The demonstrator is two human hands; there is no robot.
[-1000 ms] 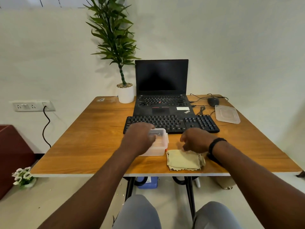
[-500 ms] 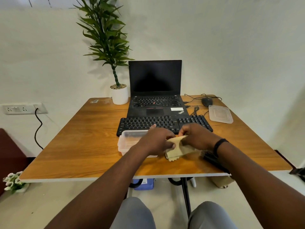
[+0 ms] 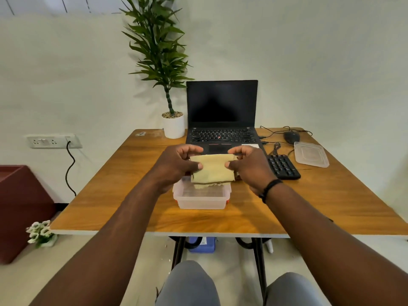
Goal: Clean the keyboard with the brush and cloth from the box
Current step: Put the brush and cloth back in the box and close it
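Note:
A folded yellow cloth (image 3: 212, 170) hangs in the air above the clear plastic box (image 3: 201, 200), which stands open on the wooden table (image 3: 123, 191). My left hand (image 3: 176, 166) pinches the cloth's left edge and my right hand (image 3: 249, 167) pinches its right edge. Behind my hands lies the black keyboard (image 3: 283, 166); only its right end shows. No brush is visible.
An open black laptop (image 3: 221, 111) stands at the back, with a potted plant (image 3: 173, 127) to its left. The box's clear lid (image 3: 311, 154) and a black mouse (image 3: 291, 136) with cables lie at the back right. A wall socket (image 3: 53, 141) is on the left.
Both hands took the cloth off the table and lifted it above the box. My left hand left the box, which now stands nearer the table's front edge.

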